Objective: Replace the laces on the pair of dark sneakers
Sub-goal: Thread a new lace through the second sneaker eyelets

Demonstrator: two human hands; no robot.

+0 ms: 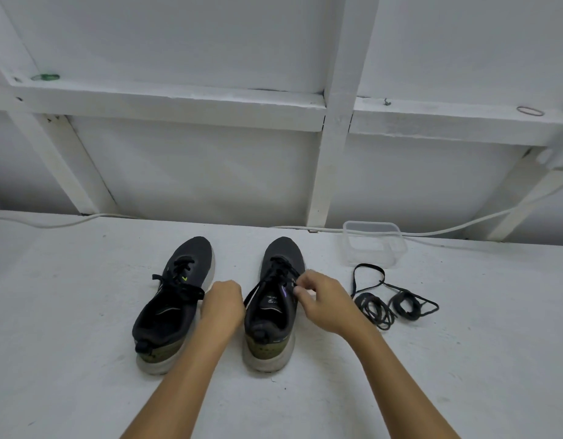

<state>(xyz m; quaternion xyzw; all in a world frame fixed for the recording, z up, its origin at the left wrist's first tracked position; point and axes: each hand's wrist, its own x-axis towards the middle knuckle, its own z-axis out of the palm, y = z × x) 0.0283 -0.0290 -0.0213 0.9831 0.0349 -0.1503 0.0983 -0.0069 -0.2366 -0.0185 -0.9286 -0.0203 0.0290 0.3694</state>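
Two dark sneakers stand side by side on a white surface, toes pointing away from me. The left sneaker (175, 299) is laced in black, with loose lace ends lying over its opening. The right sneaker (274, 305) also carries black laces. My left hand (223, 301) sits between the shoes with fingers curled, against the right sneaker's left side; what it holds is hidden. My right hand (321, 299) pinches the lace at the right sneaker's upper right eyelets. Spare black laces (391, 304) lie coiled in two bundles to the right.
A clear plastic container (373, 243) stands behind the spare laces near the back edge. A white cable (464, 228) runs along the foot of the white framed wall. Rubber bands lie on the wall's ledge (178, 96).
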